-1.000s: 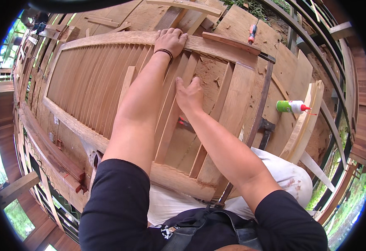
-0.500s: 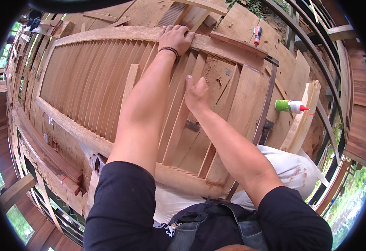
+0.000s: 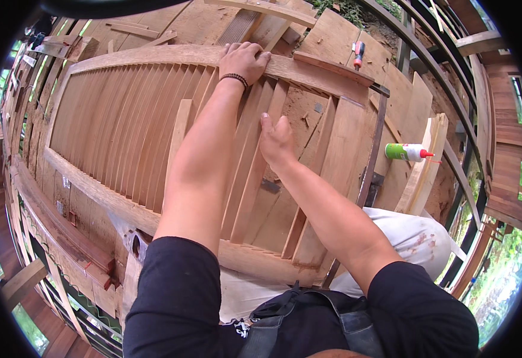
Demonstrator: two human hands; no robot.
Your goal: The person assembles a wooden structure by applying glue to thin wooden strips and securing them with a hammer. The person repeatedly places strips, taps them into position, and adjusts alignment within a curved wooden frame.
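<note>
One louvered wooden frame [image 3: 147, 53] lies before the person, its long axis running left to right across the view, its right end nearer the body. Close-set slats fill its left part; toward the right they stand wider apart, with floor showing through. The left hand [image 3: 243, 62] rests on the far rail, fingers close together and bent over its edge, thumb apart; the fingertips are hidden. The right hand [image 3: 279, 140] is at a slat [image 3: 253, 179], thumb raised beside it, the other fingers curled; whether they pinch it I cannot tell. The left forearm covers several slats and part of the near rail, beside a pale wooden strip [image 3: 179, 128]. A dark metal bar [image 3: 373, 155] runs along the right end. Beyond it, a green-and-white bottle [image 3: 405, 151] lies with its red nozzle pointing right, near a pale board [image 3: 425, 173]. A red-and-black handle [image 3: 359, 55] is past the far rail.
</note>
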